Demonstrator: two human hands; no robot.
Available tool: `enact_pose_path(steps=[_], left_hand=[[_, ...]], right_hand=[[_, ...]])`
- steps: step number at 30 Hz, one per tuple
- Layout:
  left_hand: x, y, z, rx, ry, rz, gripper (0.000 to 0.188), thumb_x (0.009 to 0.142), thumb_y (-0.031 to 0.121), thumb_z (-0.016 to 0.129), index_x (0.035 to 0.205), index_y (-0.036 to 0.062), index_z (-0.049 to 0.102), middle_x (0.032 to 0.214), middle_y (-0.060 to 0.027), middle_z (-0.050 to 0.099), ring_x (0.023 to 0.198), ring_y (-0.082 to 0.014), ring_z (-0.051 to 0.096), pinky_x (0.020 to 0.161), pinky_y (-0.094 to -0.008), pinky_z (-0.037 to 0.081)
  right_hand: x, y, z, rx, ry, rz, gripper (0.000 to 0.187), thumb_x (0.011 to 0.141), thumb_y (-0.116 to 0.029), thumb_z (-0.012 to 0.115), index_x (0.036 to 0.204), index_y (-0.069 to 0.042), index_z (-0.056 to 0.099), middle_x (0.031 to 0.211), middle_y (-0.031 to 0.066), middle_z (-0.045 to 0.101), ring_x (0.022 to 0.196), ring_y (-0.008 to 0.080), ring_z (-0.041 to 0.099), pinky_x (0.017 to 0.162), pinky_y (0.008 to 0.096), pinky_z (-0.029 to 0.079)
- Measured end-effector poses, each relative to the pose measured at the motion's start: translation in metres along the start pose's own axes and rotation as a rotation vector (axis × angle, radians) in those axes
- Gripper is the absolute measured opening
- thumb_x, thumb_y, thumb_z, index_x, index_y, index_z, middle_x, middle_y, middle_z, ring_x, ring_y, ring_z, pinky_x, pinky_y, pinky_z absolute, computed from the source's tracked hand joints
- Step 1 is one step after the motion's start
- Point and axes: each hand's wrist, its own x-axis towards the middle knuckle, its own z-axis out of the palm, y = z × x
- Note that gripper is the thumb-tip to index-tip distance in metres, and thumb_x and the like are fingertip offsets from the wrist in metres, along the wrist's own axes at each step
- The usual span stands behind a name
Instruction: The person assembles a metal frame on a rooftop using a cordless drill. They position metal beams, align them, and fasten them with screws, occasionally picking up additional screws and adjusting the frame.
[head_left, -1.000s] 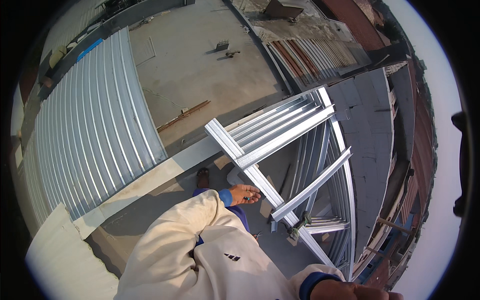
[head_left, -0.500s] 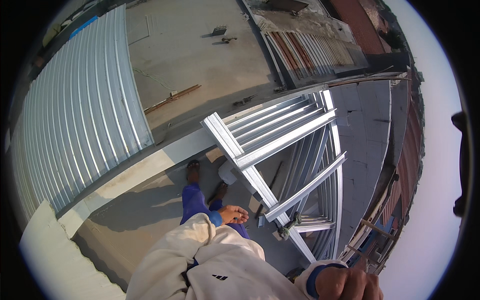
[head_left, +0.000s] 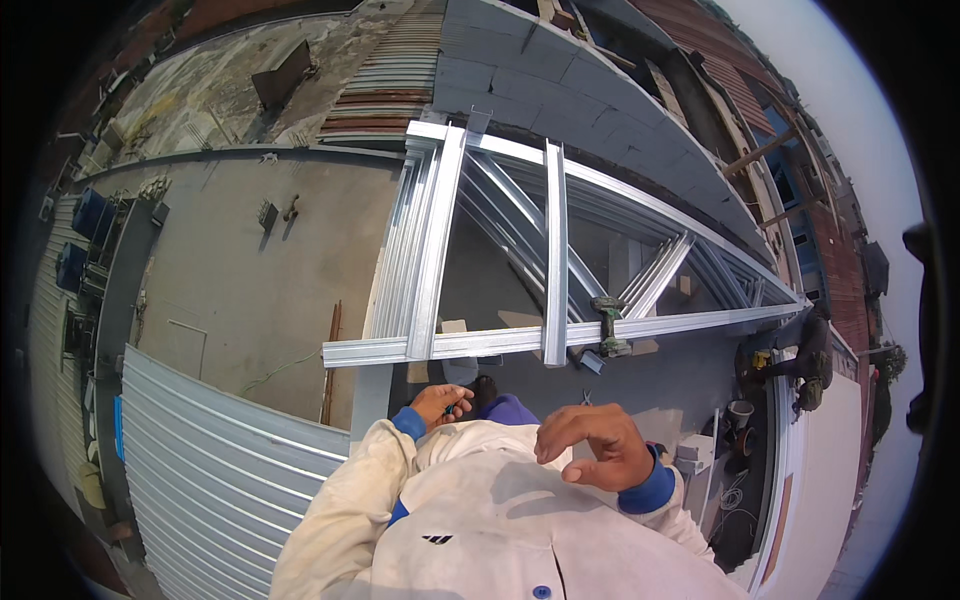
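Observation:
My left hand (head_left: 440,405) is at my waist on the left, its fingers curled round something small and dark that I cannot make out. In front of my chest, my right hand (head_left: 600,440) is raised, with bent fingers and the thumb apart, holding nothing. Just beyond both hands lies a stack of silvery steel roof trusses (head_left: 435,250). A loose steel channel (head_left: 556,250) crosses the top truss. Beside the channel's near end, a green cordless drill (head_left: 609,326) rests on the truss's near bar. My right hand is nearest to that bar but apart from it.
Corrugated metal sheets (head_left: 230,460) extend at the lower left, beside a grey concrete slab (head_left: 230,290). A grey block wall (head_left: 600,95) stands behind the trusses. To the right are a bucket (head_left: 740,409), a white box (head_left: 694,452) and a coiled cable (head_left: 734,497).
My view has turned to the right, so the trusses now lie straight ahead. From the lower right edge, my right hand has come before my chest and its fingers have spread.

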Motion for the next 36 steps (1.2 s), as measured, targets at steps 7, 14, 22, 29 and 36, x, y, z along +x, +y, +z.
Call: enact_pose_path(steps=[7,14,22,29,36], left_hand=[[0.004,0.044,0.023,-0.168,0.018,0.075,0.036,0.105,0.010,0.048,0.137,-0.0044,0.053,0.126,-0.0147,0.063,0.112,-0.0245,0.066,0.097,-0.0328,0.057],[0.026,0.040,0.060,-0.208,0.019,-0.056,0.041,0.104,0.014,0.060,0.141,-0.0013,0.052,0.116,-0.0133,0.068,0.095,-0.0171,0.069,0.073,-0.0231,0.061],[0.076,0.033,0.142,-0.229,0.153,-0.108,0.029,0.105,0.028,0.058,0.120,0.0031,0.061,0.087,-0.0030,0.058,0.069,-0.0107,0.051,0.059,-0.0235,0.044],[0.107,0.045,0.212,-0.385,0.201,-0.064,0.041,0.105,0.015,0.056,0.143,-0.0005,0.052,0.126,-0.0085,0.063,0.108,-0.0152,0.061,0.095,-0.0310,0.053],[0.118,0.053,0.233,-0.419,0.178,0.010,0.037,0.105,0.029,0.060,0.122,-0.0033,0.063,0.092,-0.0055,0.063,0.071,-0.0091,0.056,0.067,-0.0195,0.047]], right_hand=[[-0.201,0.238,0.037,0.089,0.885,1.028,0.034,0.096,-0.033,0.073,0.106,0.000,0.073,0.094,0.0129,0.075,0.088,0.0208,0.071,0.080,0.0337,0.055],[-0.220,0.343,-0.059,-0.143,1.011,1.021,0.032,0.092,-0.032,0.074,0.104,-0.002,0.073,0.098,0.0139,0.076,0.093,0.0261,0.073,0.083,0.0374,0.056],[-0.186,0.472,-0.266,-0.458,0.899,1.229,0.052,0.086,-0.031,0.078,0.128,-0.005,0.062,0.125,0.0192,0.064,0.117,0.0373,0.063,0.101,0.0449,0.050],[-0.169,0.588,-0.361,-0.545,0.819,1.425,0.099,0.076,-0.033,0.088,0.153,-0.004,0.033,0.152,0.0201,0.043,0.142,0.0371,0.041,0.115,0.0489,0.039],[-0.164,0.627,-0.388,-0.425,0.726,1.444,0.098,0.075,-0.023,0.085,0.154,-0.012,0.027,0.149,0.0215,0.048,0.139,0.0409,0.046,0.117,0.0501,0.039]])
